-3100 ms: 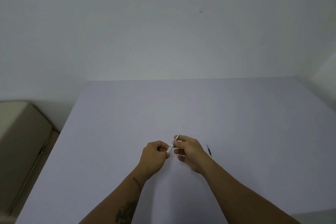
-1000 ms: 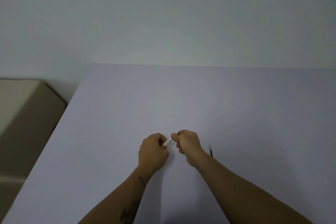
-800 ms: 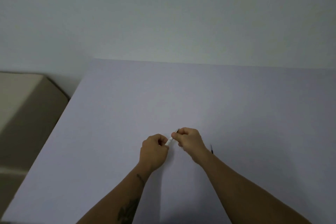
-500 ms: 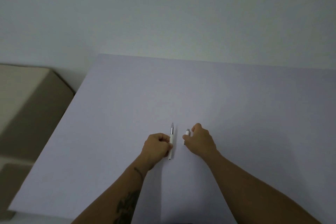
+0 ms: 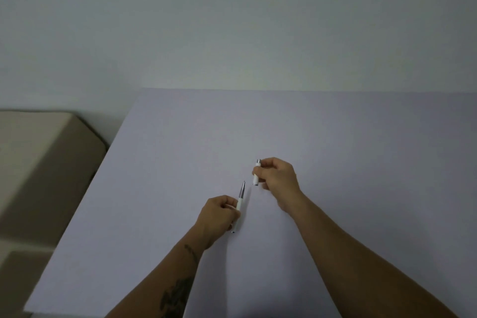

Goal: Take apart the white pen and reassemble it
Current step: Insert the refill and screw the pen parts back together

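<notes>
The white pen is in two pieces. My left hand [image 5: 219, 215] grips the pen body [image 5: 240, 202], a white barrel with a silver pointed tip aimed away from me; its lower end pokes out below my fist. My right hand [image 5: 277, 179] pinches the pen cap [image 5: 257, 172], a short white piece with a silver end, held upright a little farther out and to the right. The two pieces are apart, a hand's width between them. Both hands hover just above the pale table [image 5: 335, 162].
A beige box-like block [image 5: 44, 162] stands left of the table, below its level. The table's left edge runs diagonally toward me. A plain wall rises behind the far edge.
The hands, joined on the pen a second ago, have pulled apart: the cap came off in my right hand, which moved forward and right. The thin dark piece by my right wrist is out of sight.
</notes>
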